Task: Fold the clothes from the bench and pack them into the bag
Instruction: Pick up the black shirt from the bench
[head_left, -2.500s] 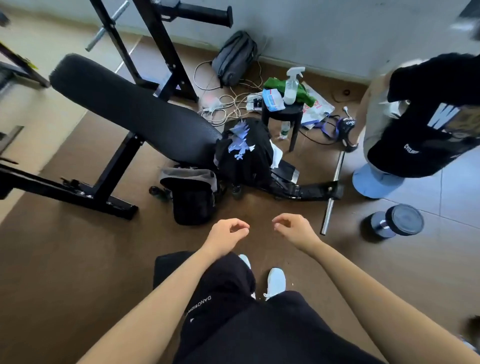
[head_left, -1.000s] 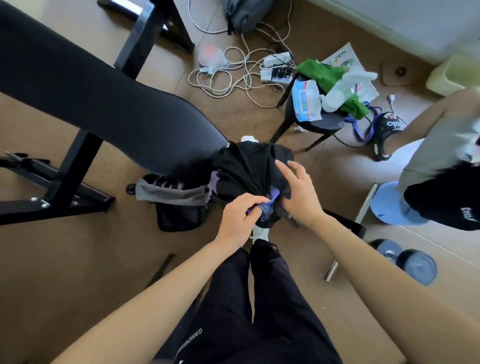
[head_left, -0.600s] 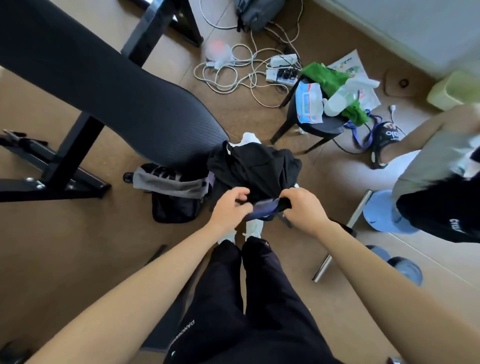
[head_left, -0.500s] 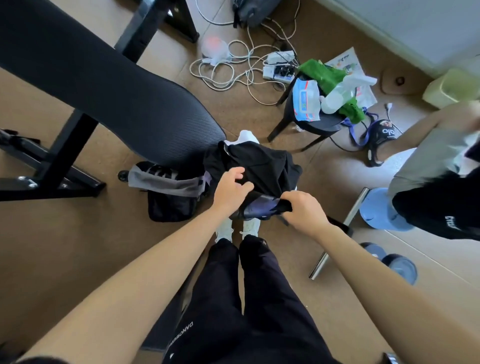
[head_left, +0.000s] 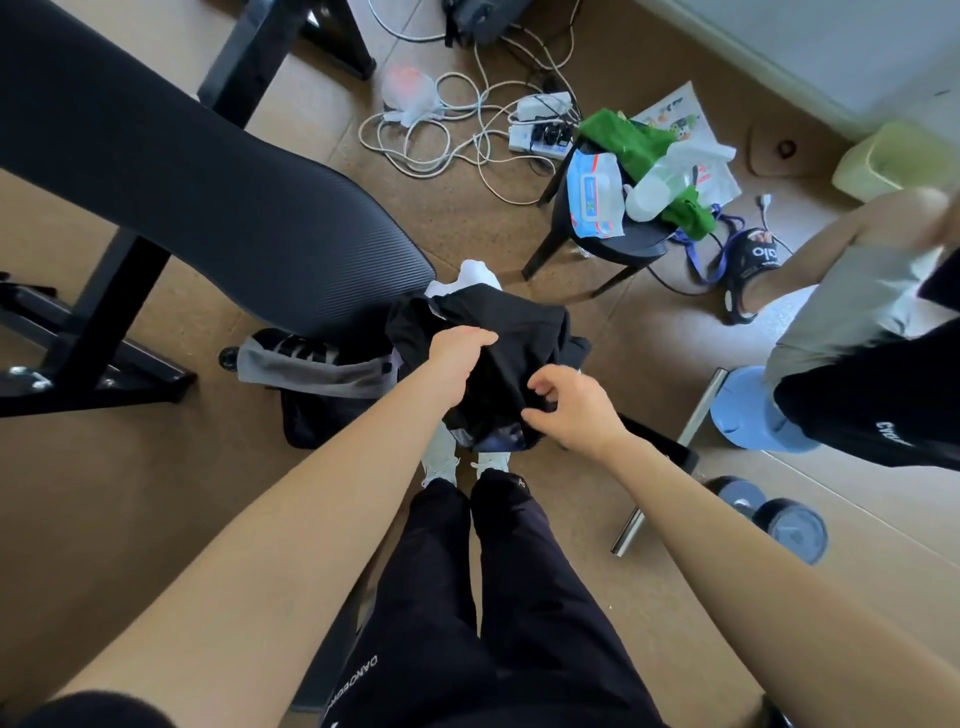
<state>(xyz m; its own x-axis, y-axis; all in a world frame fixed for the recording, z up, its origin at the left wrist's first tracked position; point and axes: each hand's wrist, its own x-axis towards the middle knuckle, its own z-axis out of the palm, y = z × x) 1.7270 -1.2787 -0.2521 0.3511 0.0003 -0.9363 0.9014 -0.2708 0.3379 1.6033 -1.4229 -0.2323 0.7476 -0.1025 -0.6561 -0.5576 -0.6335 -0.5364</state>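
Both hands at the clothes heap on the low end of the bench pad (head_left: 208, 182), task's thing within easy reach.

- Left hand (head_left: 457, 353): laid on top of the black garment (head_left: 519, 322), fingers bent over a fold and gripping it. Judged an anchor hold, pinning the heap so it does not slide off the sloped pad.
- Right hand (head_left: 571, 410): at the garment's near lower edge, fingers curled, thumb against the cloth. Cannot tell whether it has truly pinched fabric or only touches it.
- Garment: soft, matte knit, crumpled into 1 lump, a patch of bluish print at the bottom edge. White cloth (head_left: 475, 273) peeks out beneath it on the far side, so at least 2 pieces are on the bench.
- Bag (head_left: 311, 364): black with a grey band at the mouth, slumped on the floor under the pad's end, just left of the heap. Judged handy for packing.
- Pad: ribbed black vinyl, rounded end, on a black steel frame.
- Folding not yet begun. The lump needs shaking out first, by my reading.
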